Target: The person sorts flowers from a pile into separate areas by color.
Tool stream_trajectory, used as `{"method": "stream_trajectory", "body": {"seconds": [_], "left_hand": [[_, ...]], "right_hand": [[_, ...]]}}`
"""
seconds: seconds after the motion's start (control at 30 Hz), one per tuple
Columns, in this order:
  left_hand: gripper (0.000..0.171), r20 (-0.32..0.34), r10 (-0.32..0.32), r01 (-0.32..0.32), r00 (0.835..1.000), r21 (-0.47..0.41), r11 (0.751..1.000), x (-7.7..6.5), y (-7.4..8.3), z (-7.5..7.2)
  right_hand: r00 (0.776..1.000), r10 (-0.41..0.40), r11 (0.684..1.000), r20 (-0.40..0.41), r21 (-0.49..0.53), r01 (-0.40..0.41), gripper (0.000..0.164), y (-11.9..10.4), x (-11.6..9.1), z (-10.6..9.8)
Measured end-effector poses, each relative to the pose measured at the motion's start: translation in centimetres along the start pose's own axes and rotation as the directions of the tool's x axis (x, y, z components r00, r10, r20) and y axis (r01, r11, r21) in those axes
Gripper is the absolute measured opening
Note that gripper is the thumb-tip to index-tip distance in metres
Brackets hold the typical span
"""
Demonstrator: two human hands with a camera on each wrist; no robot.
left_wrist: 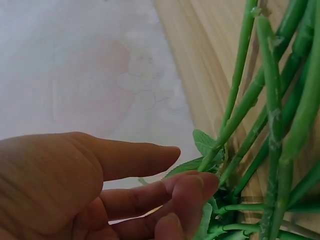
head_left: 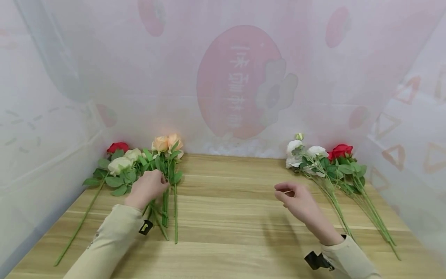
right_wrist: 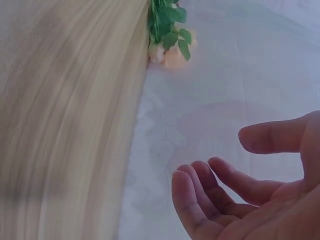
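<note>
My left hand (head_left: 148, 188) is over the left flower group, close to the stems of the peach roses (head_left: 160, 143). In the left wrist view its thumb stands apart from the loosely bent fingers (left_wrist: 192, 192), whose tips are right at the green stems (left_wrist: 275, 110); nothing is pinched between them. Cream roses (head_left: 120, 165) and a red rose (head_left: 117, 147) lie to the left of that hand, partly covered by leaves. My right hand (head_left: 299, 203) hovers above the table at the right, fingers loosely bent and thumb apart, holding nothing.
White flowers (head_left: 294, 149) and a red rose (head_left: 341, 150) lie at the table's right, their long stems (head_left: 378, 217) pointing toward the front. One separate stem (head_left: 81, 223) runs along the left side. A printed pale curtain (head_left: 167, 85) rises behind the wooden table (head_left: 223, 217).
</note>
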State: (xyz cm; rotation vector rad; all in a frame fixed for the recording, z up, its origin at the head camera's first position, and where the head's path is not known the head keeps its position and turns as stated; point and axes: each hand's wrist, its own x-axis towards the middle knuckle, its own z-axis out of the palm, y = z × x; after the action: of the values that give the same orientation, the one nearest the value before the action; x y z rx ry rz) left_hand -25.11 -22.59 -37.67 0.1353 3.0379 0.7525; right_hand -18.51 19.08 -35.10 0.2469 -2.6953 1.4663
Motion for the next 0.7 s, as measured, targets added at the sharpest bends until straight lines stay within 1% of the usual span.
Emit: {"method": "stream_trajectory", "body": {"seconds": [0.1,0.2,0.27,0.33,0.4,0.5,0.63,0.7], "left_hand": [[0.047,0.015,-0.027,0.026,1.0,0.024,0.999,0.0,0.0,0.5],[0.038,0.042,-0.056,0.053,0.998,0.055,0.997,0.1,0.1,1.0],[0.032,0.047,-0.063,0.06,0.997,0.067,0.996,0.1,0.0,1.3],[0.031,0.046,-0.074,0.071,0.996,0.07,0.995,0.1,0.1,1.4],[0.033,0.045,-0.079,0.076,0.996,0.07,0.995,0.1,0.2,1.6],[0.033,0.045,-0.08,0.077,0.996,0.077,0.994,-0.1,0.3,1.5],[0.024,0.055,-0.085,0.08,0.995,0.081,0.993,-0.2,0.3,1.0],[0.024,0.062,-0.086,0.081,0.994,0.077,0.994,-0.3,0.4,0.8]], "right_hand": [[1.0,0.015,1.0,0.021,0.022,-0.015,0.026,-0.1,-0.1,0.4],[0.999,0.019,0.999,0.04,0.041,-0.02,0.026,-0.2,-0.1,0.5],[0.999,0.023,0.998,0.047,0.05,-0.026,0.025,-0.3,-0.1,0.6],[0.998,0.029,0.998,0.056,0.053,-0.032,0.025,-0.4,-0.1,0.6],[0.997,0.034,0.998,0.062,0.056,-0.038,0.026,-0.4,-0.2,0.6],[0.997,0.039,0.997,0.068,0.061,-0.044,0.026,-0.4,-0.1,0.6],[0.996,0.051,0.995,0.078,0.079,-0.057,0.027,-0.4,-0.1,0.5],[0.995,0.058,0.994,0.083,0.086,-0.065,0.028,-0.3,-0.1,0.5]]}}
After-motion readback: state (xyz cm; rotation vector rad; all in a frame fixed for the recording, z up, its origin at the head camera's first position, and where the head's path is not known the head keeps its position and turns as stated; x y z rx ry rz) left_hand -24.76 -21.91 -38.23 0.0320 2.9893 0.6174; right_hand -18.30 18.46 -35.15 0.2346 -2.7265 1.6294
